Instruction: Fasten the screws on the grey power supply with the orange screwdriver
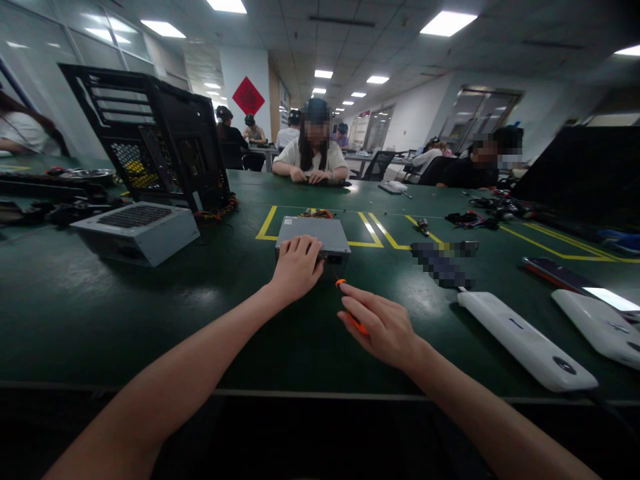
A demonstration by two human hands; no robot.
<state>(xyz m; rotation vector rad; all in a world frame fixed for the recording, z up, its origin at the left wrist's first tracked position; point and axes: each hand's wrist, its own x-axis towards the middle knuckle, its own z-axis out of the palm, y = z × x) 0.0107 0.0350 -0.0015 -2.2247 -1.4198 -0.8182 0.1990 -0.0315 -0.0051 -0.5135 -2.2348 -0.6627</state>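
Note:
A grey computer power supply point(320, 230) lies on the green table point(240, 320) in front of me. My left hand point(296, 267) grips its near left part, fingers bent over the top and thumb at the front side. In my right hand point(377, 322) is a screwdriver point(357, 324) with an orange handle, my fingers wrapped round it. Its thin shaft points up and left to the front face of the power supply, near the socket. Whether the tip touches a screw is too small to tell. Wires point(320, 214) show behind the unit.
On the left stand an open black computer case point(165, 133) and a second power supply point(137, 230). White power banks point(525, 340) and a phone point(575, 280) lie at right. Yellow tape point(373, 230) marks the table. A co-worker point(313, 150) sits opposite; cables point(485, 210) lie far right.

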